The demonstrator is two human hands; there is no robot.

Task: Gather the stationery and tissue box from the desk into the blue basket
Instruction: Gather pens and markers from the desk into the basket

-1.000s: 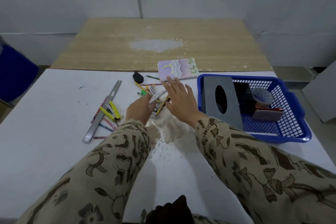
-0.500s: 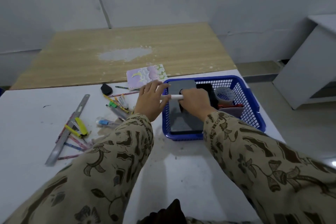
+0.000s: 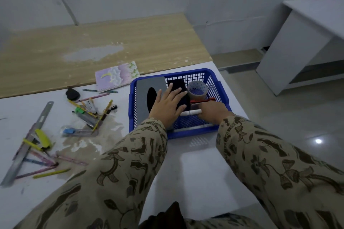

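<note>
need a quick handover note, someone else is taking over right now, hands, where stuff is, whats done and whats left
Left hand: open, fingers spread above the grey tissue box inside the blue basket.
Right hand: holds a white marker low inside the basket, not yet released.
Done: the tissue box, tape roll, a red-handled item and a black item are in the basket.
Left: on the desk to the basket's left lie the notebook, metal ruler, yellow cutter, the pen and pencil pile and a binder clip.
</note>
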